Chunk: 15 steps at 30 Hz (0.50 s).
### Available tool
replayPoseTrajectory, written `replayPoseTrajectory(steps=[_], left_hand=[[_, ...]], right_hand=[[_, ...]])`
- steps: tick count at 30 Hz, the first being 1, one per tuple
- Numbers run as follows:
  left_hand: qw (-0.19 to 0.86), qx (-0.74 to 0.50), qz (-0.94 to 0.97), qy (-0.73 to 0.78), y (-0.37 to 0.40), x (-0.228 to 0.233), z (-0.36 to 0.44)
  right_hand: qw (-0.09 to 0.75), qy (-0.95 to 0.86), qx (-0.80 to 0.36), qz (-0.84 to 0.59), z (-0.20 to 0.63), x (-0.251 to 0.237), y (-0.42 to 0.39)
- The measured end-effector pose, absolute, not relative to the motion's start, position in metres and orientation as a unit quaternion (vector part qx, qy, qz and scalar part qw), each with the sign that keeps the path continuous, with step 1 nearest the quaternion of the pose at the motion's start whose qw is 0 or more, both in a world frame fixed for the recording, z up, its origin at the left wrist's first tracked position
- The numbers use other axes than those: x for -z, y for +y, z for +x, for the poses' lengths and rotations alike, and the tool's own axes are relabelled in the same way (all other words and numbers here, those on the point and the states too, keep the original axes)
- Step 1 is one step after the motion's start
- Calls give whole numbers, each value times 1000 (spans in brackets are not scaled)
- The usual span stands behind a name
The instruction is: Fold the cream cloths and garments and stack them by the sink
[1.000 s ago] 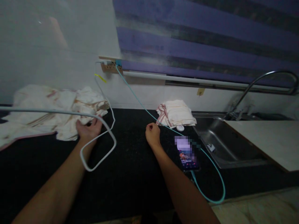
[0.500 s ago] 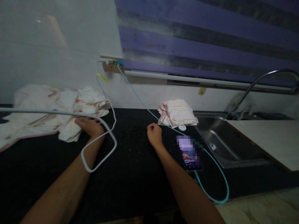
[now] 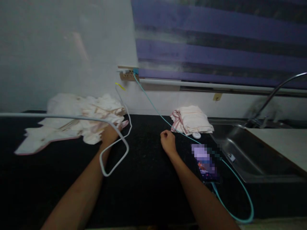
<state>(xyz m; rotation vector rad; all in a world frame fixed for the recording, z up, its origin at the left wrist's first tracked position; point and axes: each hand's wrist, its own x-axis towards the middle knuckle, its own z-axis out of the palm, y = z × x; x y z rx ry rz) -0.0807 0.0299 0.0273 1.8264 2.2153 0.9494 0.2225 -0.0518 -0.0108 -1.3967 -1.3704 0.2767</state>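
My left hand point(image 3: 109, 132) is at the right end of a crumpled white cloth point(image 3: 69, 127) with brownish stains and a pink edge, touching it. Its fingers are blurred against the folds, so I cannot make out their grip. My right hand point(image 3: 168, 140) rests on the dark countertop point(image 3: 144, 179), curled into a loose fist with nothing visible in it. Just beyond that fist lies a folded white cloth point(image 3: 195, 119) with pink stripes. A small white round object point(image 3: 196, 135) sits at its front edge.
A lit phone point(image 3: 205, 164) lies right of my right forearm, its teal cable point(image 3: 249, 201) looping to a wall socket point(image 3: 129, 74). A thick white cable point(image 3: 126, 150) crosses above my left forearm. At right are a steel sink point(image 3: 240, 140), a faucet point(image 3: 275, 91) and a pale board point(image 3: 285, 143).
The view has shifted, so the scene sits further right. My left hand has turned among the folds, and the far-left part of the crumpled cloth has drawn in rightward. My right hand remains curled.
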Motion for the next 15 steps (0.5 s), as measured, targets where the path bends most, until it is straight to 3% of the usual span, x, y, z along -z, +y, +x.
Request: replayPoseTrajectory(steps=[7, 15], left_hand=[[-114, -311, 703, 629, 19, -33, -35], [23, -212, 918, 333, -17, -24, 53]], right_hand=[[557, -577, -132, -582, 222, 12, -54], [595, -538, -136, -582, 219, 10, -55]])
